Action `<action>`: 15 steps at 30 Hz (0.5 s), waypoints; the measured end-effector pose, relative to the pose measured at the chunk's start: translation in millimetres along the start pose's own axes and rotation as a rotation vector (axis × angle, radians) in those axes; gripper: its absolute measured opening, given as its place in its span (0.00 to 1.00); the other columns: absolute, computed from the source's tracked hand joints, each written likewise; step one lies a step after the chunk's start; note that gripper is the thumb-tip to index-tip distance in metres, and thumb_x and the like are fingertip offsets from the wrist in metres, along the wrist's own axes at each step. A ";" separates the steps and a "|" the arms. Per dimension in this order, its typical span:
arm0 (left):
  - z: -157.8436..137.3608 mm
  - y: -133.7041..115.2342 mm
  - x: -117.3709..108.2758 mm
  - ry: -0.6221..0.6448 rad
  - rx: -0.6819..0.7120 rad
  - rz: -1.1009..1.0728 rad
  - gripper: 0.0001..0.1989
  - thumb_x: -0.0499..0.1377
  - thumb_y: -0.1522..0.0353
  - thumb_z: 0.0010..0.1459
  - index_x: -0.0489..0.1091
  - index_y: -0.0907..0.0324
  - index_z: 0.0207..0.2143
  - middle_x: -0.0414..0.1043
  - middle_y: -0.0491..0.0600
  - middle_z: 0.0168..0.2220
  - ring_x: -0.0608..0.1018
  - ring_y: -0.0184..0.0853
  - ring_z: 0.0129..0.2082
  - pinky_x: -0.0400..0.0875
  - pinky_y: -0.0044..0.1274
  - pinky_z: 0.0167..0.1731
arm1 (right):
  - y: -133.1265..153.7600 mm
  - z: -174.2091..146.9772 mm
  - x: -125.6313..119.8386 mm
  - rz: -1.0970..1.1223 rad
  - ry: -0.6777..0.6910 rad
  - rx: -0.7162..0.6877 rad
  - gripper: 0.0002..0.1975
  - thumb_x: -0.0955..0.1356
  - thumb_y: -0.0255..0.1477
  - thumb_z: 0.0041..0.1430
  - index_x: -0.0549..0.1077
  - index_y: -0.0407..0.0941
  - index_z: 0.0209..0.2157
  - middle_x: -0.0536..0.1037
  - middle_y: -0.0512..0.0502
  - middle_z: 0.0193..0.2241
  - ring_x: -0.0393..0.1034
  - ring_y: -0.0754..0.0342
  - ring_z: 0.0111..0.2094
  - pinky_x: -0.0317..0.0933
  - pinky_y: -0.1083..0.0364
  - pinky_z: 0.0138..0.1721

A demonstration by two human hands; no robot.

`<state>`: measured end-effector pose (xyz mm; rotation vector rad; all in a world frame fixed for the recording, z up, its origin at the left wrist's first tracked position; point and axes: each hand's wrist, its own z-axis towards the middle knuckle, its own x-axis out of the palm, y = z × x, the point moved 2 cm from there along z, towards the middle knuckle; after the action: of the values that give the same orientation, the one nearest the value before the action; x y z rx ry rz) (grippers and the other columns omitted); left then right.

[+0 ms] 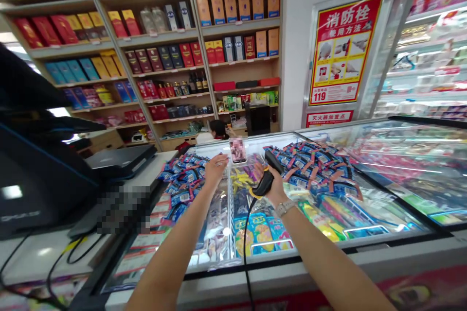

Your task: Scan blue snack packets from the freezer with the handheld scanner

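My right hand (273, 180) is wrapped around a black and yellow barcode scanner (263, 182), and its cable hangs down over the front of the freezer. Reaching forward at the left, my left hand (216, 167) has its fingers bent together; whether anything is between them is too small to tell. Just right of those fingertips a phone (238, 150) stands upright with its screen lit, and contact with it cannot be made out. Below both hands is a glass-topped chest freezer (175, 291). Blue packets (317, 165) lie in heaps on either side of my hands.
A black checkout terminal (36, 155) and a white counter (32, 262) with loose cables stand at the left. Behind the freezer sits a person (218, 129). Shelves (199, 34) of boxed goods line the back wall, beside a red fire-hydrant poster (345, 51).
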<state>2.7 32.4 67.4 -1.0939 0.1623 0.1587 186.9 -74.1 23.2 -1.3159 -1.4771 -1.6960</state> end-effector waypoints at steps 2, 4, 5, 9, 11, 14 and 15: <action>-10.7 7.5 -42.0 -0.016 -0.033 0.172 0.09 0.62 0.72 0.47 0.77 0.59 0.33 0.81 0.53 0.37 0.81 0.41 0.39 0.74 0.31 0.44 | -34.2 -9.7 13.1 -0.070 0.021 0.137 0.03 0.69 0.27 0.52 0.70 0.46 0.28 0.82 0.44 0.32 0.79 0.50 0.40 0.73 0.53 0.41; -20.8 13.1 -77.4 0.000 -0.044 0.349 0.07 0.64 0.72 0.45 0.77 0.58 0.31 0.81 0.53 0.37 0.81 0.43 0.39 0.72 0.31 0.45 | -65.9 -18.7 24.9 -0.155 0.034 0.267 0.02 0.69 0.26 0.53 0.71 0.45 0.28 0.81 0.43 0.30 0.79 0.50 0.36 0.74 0.52 0.39; -25.9 15.4 -91.6 0.025 -0.044 0.425 0.07 0.65 0.72 0.44 0.77 0.58 0.30 0.81 0.53 0.36 0.81 0.44 0.39 0.72 0.30 0.44 | -80.2 -22.7 29.5 -0.205 0.032 0.326 0.02 0.69 0.26 0.54 0.71 0.44 0.28 0.81 0.43 0.29 0.79 0.50 0.34 0.73 0.52 0.37; -44.5 24.0 -123.9 0.202 -0.029 0.684 0.12 0.71 0.69 0.38 0.77 0.56 0.29 0.80 0.51 0.33 0.80 0.45 0.38 0.70 0.27 0.41 | -124.8 -34.7 38.2 -0.442 0.012 0.458 0.06 0.69 0.27 0.53 0.71 0.44 0.24 0.79 0.44 0.23 0.76 0.53 0.27 0.71 0.55 0.32; -49.7 28.0 -128.6 0.278 -0.016 0.854 0.13 0.71 0.65 0.41 0.77 0.58 0.32 0.79 0.53 0.35 0.79 0.45 0.39 0.68 0.27 0.41 | -139.1 -38.0 38.7 -0.543 0.021 0.441 0.08 0.69 0.28 0.53 0.70 0.43 0.21 0.77 0.45 0.20 0.73 0.55 0.25 0.68 0.58 0.29; -50.4 30.9 -128.5 0.338 -0.003 1.060 0.13 0.68 0.62 0.48 0.76 0.61 0.33 0.77 0.58 0.39 0.77 0.47 0.44 0.67 0.28 0.43 | -151.8 -40.7 39.3 -0.603 0.029 0.372 0.10 0.69 0.29 0.52 0.68 0.44 0.19 0.73 0.48 0.16 0.68 0.57 0.21 0.64 0.59 0.26; -49.6 31.0 -127.1 0.347 -0.005 1.089 0.13 0.67 0.61 0.49 0.76 0.62 0.33 0.77 0.59 0.40 0.77 0.48 0.45 0.67 0.28 0.44 | -154.1 -41.2 40.0 -0.604 0.038 0.348 0.11 0.70 0.30 0.50 0.67 0.44 0.19 0.71 0.49 0.14 0.66 0.57 0.19 0.63 0.58 0.25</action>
<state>-130.5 -4.0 44.7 -0.9305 1.0665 0.9399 25.0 -64.7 -3.8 -0.6841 -2.1756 -1.6719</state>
